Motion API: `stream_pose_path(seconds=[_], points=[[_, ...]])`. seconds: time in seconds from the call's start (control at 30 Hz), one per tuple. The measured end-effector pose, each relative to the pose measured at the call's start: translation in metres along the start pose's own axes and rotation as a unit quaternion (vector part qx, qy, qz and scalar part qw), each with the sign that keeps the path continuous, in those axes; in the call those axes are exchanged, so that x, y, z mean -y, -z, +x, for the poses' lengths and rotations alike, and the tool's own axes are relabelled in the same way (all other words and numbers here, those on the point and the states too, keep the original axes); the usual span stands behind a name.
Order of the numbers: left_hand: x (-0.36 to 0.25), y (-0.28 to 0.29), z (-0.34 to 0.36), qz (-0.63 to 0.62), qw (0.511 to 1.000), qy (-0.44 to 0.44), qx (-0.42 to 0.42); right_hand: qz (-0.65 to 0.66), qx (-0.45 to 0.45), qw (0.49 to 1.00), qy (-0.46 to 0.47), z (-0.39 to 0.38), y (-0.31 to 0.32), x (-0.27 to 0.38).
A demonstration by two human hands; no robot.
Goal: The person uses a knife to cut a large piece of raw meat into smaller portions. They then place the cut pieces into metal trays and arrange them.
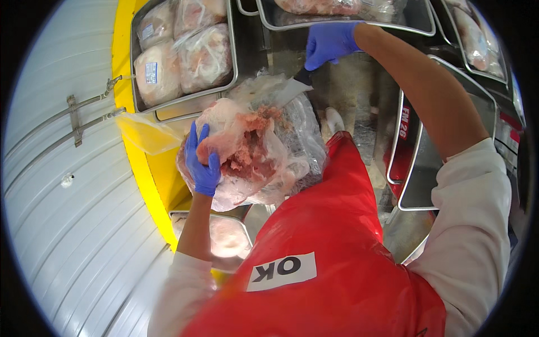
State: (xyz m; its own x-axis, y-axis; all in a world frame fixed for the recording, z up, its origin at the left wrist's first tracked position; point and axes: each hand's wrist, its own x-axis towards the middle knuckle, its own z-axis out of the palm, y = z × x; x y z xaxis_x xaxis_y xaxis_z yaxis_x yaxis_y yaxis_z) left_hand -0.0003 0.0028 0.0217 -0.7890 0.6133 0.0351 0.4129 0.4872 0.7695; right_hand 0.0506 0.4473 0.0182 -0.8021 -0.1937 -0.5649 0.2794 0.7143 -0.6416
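A large pale pink piece of raw meat [247, 149], ragged and darker at its middle, rests in crumpled clear plastic wrap [303, 126] in front of me. My left hand [203, 163], in a blue glove, grips the meat's left side, with thumb and fingers around a flap. Beyond the meat, my right hand [331, 45], gloved in blue too, is closed around the dark handle of what looks like a knife [293, 90]. Its broad pale blade points down and left, over the wrap at the far edge of the meat. My fingers hide part of the handle.
A metal tray [233, 62] of plastic-wrapped meat packs stands at the far left; another tray [348, 27] is at the top. More metal trays [412, 151] stack on the right. A yellow frame [137, 174] borders a white ribbed wall with pipes [92, 106]. My red apron hangs close below.
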Motion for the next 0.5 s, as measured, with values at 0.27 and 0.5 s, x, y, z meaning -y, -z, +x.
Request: stream_pose_path(seconds=[0.27,0.5], points=[[0.010,0.001,0.003,0.113,0.993,-0.034,0.022,0.158,-0.029,0.987,-0.026,0.002,-0.068,-0.081],[0.001,0.001,0.001,0.098,0.995,-0.035,0.005,-0.004,-0.244,0.968,0.054,-0.125,-0.046,-0.015]])
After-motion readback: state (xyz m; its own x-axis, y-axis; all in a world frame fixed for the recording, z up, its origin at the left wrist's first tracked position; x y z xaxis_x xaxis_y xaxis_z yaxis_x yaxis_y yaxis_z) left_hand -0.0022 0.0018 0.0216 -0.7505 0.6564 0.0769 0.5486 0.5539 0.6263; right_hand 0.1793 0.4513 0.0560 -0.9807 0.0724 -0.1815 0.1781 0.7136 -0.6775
